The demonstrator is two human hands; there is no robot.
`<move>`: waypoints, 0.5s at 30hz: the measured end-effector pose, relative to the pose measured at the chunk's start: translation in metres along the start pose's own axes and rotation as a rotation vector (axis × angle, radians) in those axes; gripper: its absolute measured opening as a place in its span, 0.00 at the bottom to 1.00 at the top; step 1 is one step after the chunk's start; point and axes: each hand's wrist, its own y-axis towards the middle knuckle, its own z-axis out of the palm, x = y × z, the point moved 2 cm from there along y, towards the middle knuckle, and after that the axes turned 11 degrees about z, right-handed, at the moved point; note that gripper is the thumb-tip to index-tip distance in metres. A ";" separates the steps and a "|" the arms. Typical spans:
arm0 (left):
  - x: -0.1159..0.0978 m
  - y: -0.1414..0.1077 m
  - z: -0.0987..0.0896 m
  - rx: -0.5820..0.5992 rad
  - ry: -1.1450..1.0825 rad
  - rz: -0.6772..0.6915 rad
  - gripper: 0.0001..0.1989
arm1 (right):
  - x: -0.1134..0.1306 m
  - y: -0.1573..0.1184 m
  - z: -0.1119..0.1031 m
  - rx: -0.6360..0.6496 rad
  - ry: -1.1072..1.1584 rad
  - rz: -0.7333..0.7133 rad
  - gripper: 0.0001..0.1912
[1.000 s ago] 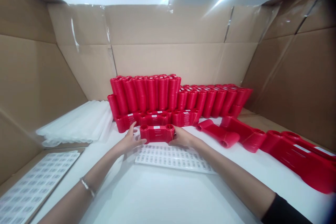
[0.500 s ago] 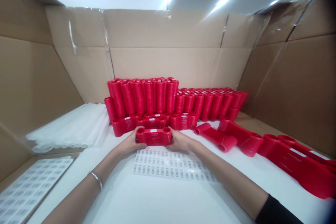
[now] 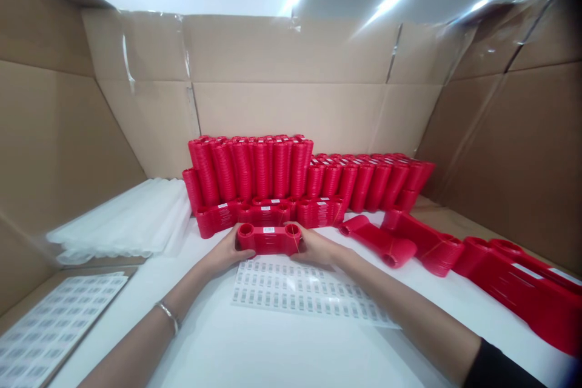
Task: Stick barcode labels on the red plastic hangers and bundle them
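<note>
A red stack of parts (image 3: 269,242) with a round hole at each end and a small white label on top sits between my hands. My left hand (image 3: 231,247) grips its left end, thumb along the front. Around its right end are the fingers of my right hand (image 3: 313,247), beside a thin band on that end. Just in front of the stack, a sheet of small labels (image 3: 300,291) lies on the white table (image 3: 254,345), partly under my right forearm.
Tall red stacks (image 3: 259,170) stand behind, with lower labelled stacks before them. More red pieces (image 3: 422,242) lie at the right. White plastic sleeves (image 3: 122,218) and label sheets (image 3: 59,321) are at the left. Cardboard walls (image 3: 291,54) surround the table.
The view has shifted slightly, so most things appear a little further right. Both hands still hold the red stack, with no clear change of grip.
</note>
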 end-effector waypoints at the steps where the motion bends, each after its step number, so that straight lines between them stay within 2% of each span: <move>1: 0.001 -0.001 0.000 0.000 0.010 0.004 0.26 | -0.001 0.000 0.000 0.002 0.010 0.004 0.34; 4: -0.001 -0.002 -0.004 0.015 -0.001 -0.036 0.36 | -0.002 0.001 -0.001 0.009 0.032 0.011 0.34; 6: -0.014 0.002 -0.011 0.023 0.029 -0.053 0.46 | -0.001 0.002 -0.002 0.009 0.040 0.009 0.33; 7: -0.025 0.007 -0.014 0.022 0.092 -0.027 0.49 | -0.001 0.002 -0.002 0.009 0.043 0.006 0.32; 9: -0.053 0.022 -0.017 0.040 0.351 0.135 0.45 | 0.001 0.002 -0.003 0.007 0.049 -0.002 0.31; 11: -0.076 0.043 -0.008 0.249 0.643 0.240 0.33 | 0.003 0.002 -0.003 0.002 0.054 -0.011 0.30; 13: -0.083 0.064 0.008 0.476 0.794 0.163 0.28 | 0.005 0.001 -0.004 -0.006 0.055 -0.016 0.30; 15: -0.079 0.081 0.025 0.596 0.791 0.119 0.20 | 0.007 0.000 -0.004 -0.016 0.053 -0.019 0.30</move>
